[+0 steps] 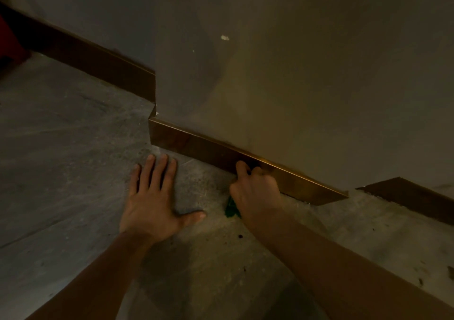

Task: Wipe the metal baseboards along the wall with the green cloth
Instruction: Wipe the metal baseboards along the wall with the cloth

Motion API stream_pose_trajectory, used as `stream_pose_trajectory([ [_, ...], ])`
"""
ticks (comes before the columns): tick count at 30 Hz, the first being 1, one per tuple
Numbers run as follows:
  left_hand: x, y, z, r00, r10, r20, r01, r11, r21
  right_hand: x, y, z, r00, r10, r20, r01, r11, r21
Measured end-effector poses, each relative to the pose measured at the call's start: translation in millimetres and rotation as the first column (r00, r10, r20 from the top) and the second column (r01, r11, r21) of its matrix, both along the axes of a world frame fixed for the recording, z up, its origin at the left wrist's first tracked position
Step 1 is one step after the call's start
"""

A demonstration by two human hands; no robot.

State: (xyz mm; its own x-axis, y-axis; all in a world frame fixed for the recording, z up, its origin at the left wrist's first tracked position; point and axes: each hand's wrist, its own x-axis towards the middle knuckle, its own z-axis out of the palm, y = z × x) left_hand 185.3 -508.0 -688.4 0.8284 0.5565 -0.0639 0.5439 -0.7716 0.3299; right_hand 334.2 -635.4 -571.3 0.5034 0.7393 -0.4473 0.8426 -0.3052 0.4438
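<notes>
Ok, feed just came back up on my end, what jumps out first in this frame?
The two bare hands low in the middle: the left hand pressed flat on the grey floor, the right hand bunched on the green cloth, of which only a scrap shows, against the shiny brass-coloured baseboard. That strip wraps a jutting wall corner; darker baseboard runs recede at far left and right.

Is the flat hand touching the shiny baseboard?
Apart. In the head view the left hand lies flat on the floor, with bare floor showing between its fingertips and the baseboard.
</notes>
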Motion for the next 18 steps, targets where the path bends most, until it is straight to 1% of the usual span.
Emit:
stream_pose_trajectory([
  [3, 0, 0, 0, 1.0, -0.007, -0.009, 0.007, 1.0, -0.001, -8, -15, 9, 0.989, -0.123, -0.083, 0.131, 0.987, 0.093],
  [6, 0, 1, 1, 1.0, -0.022, -0.022, 0.022, 1.0, -0.012, -18, -30, 17, 0.95, -0.262, -0.172, 0.292, 0.938, 0.185],
  [9, -1, 5, 1, 0.999, -0.043, -0.008, 0.042, 0.996, -0.074, -21, -40, 24, 0.864, -0.406, -0.297, 0.48, 0.843, 0.243],
  [11, -3, 10, 1, 0.998, -0.049, 0.031, 0.053, 0.988, -0.145, -20, -46, 26, 0.779, -0.479, -0.405, 0.603, 0.748, 0.276],
  [13, -4, 13, 7, 0.994, -0.072, 0.084, 0.09, 0.97, -0.227, -18, -51, 23, 0.672, -0.515, -0.532, 0.719, 0.625, 0.303],
  [14, -3, 12, 11, 0.989, -0.099, 0.113, 0.126, 0.954, -0.27, -17, -53, 20, 0.603, -0.515, -0.609, 0.775, 0.558, 0.296],
  [15, -2, 8, 16, 0.98, -0.134, 0.144, 0.174, 0.932, -0.319, -16, -54, 18, 0.509, -0.501, -0.699, 0.837, 0.478, 0.267],
  [17, 4, -7, 29, 0.959, -0.216, 0.185, 0.275, 0.867, -0.415, -15, -55, 14, 0.265, -0.431, -0.863, 0.946, 0.29, 0.145],
  [18, 9, -17, 34, 0.95, -0.25, 0.189, 0.31, 0.834, -0.456, -16, -54, 14, 0.15, -0.378, -0.914, 0.975, 0.209, 0.074],
])
